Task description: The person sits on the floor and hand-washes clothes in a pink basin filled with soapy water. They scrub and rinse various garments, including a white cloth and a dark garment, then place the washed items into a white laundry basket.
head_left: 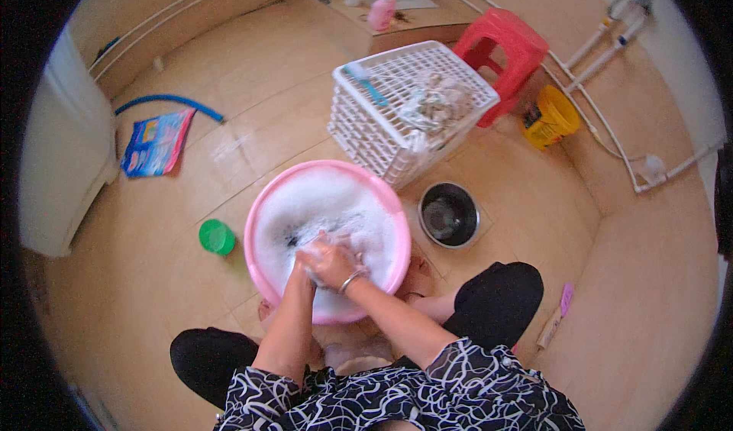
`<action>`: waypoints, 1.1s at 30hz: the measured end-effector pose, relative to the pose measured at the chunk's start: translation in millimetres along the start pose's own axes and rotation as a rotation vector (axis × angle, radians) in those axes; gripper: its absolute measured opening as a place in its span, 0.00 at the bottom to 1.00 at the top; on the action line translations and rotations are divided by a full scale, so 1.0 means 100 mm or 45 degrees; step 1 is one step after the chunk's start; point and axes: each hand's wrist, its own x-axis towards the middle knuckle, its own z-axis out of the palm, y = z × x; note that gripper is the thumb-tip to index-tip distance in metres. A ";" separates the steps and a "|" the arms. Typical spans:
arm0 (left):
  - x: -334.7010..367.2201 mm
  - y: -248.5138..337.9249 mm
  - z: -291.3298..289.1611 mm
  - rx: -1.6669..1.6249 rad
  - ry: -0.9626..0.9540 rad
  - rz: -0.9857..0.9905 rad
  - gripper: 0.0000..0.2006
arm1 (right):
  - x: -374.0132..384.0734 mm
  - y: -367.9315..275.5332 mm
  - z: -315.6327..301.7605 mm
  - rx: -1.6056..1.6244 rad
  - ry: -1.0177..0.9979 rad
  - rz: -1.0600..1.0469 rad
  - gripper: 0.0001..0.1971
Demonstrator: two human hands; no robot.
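Head view, hands: the left hand (304, 267) and the right hand (334, 261) were pressed together over the suds, fingers curled tight around a wet piece of laundry (317, 242); a bangle sat on the right wrist.
Head view, basin: the pink basin (263, 202) stood on the tiled floor (153, 278) right between the person's knees, full of white foam (321, 202), with the laundry at its near side.
Head view, in the way: foam hid most of the cloth and the fingertips.
Head view, around: a white laundry basket (366, 125) with clothes touched the basin's far rim; a steel bowl (449, 215) sat just beside on the right, a green cup (217, 237) just left.
Head view, farther off: red stool (504, 45), yellow bucket (551, 116), blue packet (156, 142), pink bottle (382, 11).
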 end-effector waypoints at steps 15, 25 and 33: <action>-0.14 0.47 1.49 0.909 0.147 0.178 0.15 | 0.24 0.58 -0.58 1.719 -0.167 0.603 0.21; -0.08 0.25 0.69 0.059 0.276 -0.293 0.31 | 0.10 0.36 -0.53 1.447 0.202 0.513 0.08; -0.09 0.08 0.23 -0.080 0.275 0.167 0.12 | -0.19 -0.10 -0.02 0.039 0.147 0.049 0.22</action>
